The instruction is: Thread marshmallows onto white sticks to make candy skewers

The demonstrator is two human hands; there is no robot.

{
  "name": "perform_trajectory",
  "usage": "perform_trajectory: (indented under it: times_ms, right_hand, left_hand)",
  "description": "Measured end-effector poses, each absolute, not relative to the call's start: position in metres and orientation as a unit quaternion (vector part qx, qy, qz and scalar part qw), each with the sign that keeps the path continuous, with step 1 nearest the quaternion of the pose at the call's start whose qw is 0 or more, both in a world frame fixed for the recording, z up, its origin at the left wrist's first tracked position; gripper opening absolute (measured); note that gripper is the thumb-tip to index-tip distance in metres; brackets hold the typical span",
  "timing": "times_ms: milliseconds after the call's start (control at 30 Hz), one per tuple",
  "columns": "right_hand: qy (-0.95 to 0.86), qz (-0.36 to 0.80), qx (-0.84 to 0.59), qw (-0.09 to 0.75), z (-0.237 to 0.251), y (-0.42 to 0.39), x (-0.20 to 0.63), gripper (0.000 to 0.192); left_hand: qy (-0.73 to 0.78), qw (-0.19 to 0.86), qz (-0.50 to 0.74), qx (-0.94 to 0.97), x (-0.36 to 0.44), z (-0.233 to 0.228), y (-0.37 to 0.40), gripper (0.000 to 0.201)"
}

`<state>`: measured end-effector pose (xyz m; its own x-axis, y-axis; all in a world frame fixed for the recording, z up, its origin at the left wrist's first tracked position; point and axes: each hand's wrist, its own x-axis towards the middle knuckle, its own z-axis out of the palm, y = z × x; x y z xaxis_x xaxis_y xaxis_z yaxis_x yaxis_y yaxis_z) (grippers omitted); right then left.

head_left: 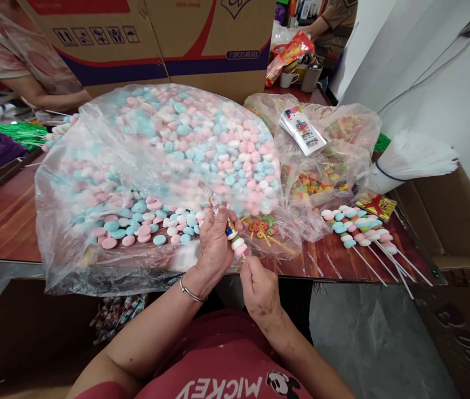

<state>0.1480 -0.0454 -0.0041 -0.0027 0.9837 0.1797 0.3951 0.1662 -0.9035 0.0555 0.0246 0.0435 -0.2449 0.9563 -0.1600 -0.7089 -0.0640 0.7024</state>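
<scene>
Your left hand (215, 238), wearing a silver-coloured metal bracelet (192, 291), is near the middle of the frame. Its thumb and fingers are curled closed around a narrow clear plastic sleeve with colourful print (230, 229). Your right hand (262, 291), lower and to the right, has its thumb and curled fingers pinched together on the stick of a candy skewer in pink, white and green (239, 246). That skewer stands between your 2 hands, its upper end at the sleeve's lower opening; how far it reaches inside, you cannot tell.

Behind your left hand, 1 large clear plastic bag (58, 238) of pink, white and blue candies spreads across the reddish-brown table (10, 235). Just right of your hands lie small ring-shaped candies with yellow sticks (262, 228). At the right of the frame, a pile of pastel candy skewers on white sticks (361, 226) lies near the table's edge. In the upper right, a stack of flat printed sleeves (303, 132) rests on clear bags.
</scene>
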Motion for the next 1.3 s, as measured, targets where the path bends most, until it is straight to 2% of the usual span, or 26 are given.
perform_trajectory:
  times_ms: [100,167,233,367,533,633,867,933,1133,1300]
  right_hand:
    - [-0.450,0.568,-0.493,0.481,0.000,-0.043,0.143,0.025]
    - [-0.360,0.639,-0.446,0.513,0.003,-0.041,0.141,0.026]
    - [-0.326,0.666,-0.416,0.527,0.008,-0.039,0.143,0.026]
    - [-0.300,0.727,-0.362,0.501,0.015,-0.040,0.150,0.026]
    - [-0.240,0.822,-0.286,0.430,0.017,-0.039,0.157,0.025]
    - [-0.218,0.842,-0.272,0.412,0.017,-0.038,0.157,0.022]
    - [-0.288,0.746,-0.368,0.474,0.011,-0.041,0.146,0.030]
    - [-0.354,0.689,-0.422,0.470,0.008,-0.041,0.145,0.030]
    - [-0.592,0.410,-0.531,0.447,0.007,-0.030,0.155,0.020]
    - [-0.648,0.384,-0.529,0.390,0.010,-0.036,0.165,0.018]
  left_hand:
    - [0.361,0.608,0.681,0.187,0.063,0.041,0.014,0.036]
    - [0.368,0.631,0.655,0.193,0.063,0.040,0.009,0.035]
    - [0.365,0.645,0.641,0.197,0.058,0.039,0.011,0.039]
    - [0.346,0.641,0.660,0.184,0.036,0.043,0.030,0.052]
    - [0.302,0.662,0.666,0.164,0.022,0.055,0.046,0.043]
    - [0.284,0.658,0.670,0.194,0.024,0.059,0.047,0.037]
    - [0.303,0.615,0.696,0.213,0.043,0.053,0.038,0.032]
    - [0.318,0.608,0.690,0.230,0.052,0.048,0.031,0.031]
    - [0.370,0.625,0.632,0.269,0.070,0.033,0.009,0.024]
    - [0.366,0.599,0.672,0.236,0.056,0.042,0.019,0.033]
